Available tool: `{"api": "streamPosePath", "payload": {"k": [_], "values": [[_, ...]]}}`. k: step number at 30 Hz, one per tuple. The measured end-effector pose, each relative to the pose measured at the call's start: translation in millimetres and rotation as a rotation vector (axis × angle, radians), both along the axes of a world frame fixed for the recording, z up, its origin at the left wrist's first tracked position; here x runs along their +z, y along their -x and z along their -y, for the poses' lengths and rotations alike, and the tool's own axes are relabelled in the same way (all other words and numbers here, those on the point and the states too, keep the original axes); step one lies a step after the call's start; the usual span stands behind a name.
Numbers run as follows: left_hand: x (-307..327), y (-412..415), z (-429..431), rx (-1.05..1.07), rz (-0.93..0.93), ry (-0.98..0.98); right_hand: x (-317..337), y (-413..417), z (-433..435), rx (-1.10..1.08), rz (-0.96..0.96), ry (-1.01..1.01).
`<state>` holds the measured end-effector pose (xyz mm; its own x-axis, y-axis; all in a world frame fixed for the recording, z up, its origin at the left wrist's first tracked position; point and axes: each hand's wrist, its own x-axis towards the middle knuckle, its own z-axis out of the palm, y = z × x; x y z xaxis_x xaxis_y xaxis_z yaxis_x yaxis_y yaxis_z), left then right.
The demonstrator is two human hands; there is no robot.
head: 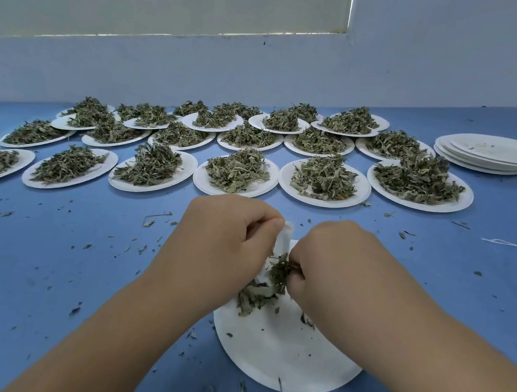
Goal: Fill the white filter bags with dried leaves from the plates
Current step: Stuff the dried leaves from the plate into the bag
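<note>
Left hand [224, 244]: fingers curled, pinching the white filter bag [284, 243] at its mouth; right hand [333, 265]: pinching a tuft of dried leaves [278, 269] at the bag; both above the near plate [278, 356]; heaped plates [361, 189] in rows behind; empty stack [488, 160] far right.

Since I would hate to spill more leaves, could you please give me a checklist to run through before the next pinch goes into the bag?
1. Left hand grips the filter bag: ok.
2. Right hand pinches dried leaves at the bag: ok.
3. Bag held over the near plate to catch spills: ok.
4. Bag mouth open wide enough: cannot tell, the hands hide it.
5. Leaves left on the near plate: ok, a small clump lies there.
6. Table free of scraps: not ok, bits lie scattered.
</note>
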<state>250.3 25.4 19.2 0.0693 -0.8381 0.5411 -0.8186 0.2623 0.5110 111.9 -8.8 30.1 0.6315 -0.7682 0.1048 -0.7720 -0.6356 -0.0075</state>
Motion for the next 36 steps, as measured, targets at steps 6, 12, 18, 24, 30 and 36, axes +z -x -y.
{"api": "streamPosePath", "payload": {"k": [6,12,18,24,30,36], "values": [[-1,5,0,0.0,0.004,-0.04,-8,-3,7,0.023,0.074,0.071],[0,4,-1,0.032,-0.018,-0.042,-7,-6,2,0.022,0.269,0.059],[1,4,-2,0.031,-0.067,-0.055,-1,-6,2,0.019,0.302,0.047],[2,-1,-2,0.062,-0.143,-0.073,11,11,-3,0.077,0.423,-0.199],[2,-2,-3,0.069,-0.179,-0.084,3,15,-1,0.094,0.701,-0.306],[3,-2,-3,0.052,-0.213,-0.076,1,11,4,0.13,0.816,-0.191]]}}
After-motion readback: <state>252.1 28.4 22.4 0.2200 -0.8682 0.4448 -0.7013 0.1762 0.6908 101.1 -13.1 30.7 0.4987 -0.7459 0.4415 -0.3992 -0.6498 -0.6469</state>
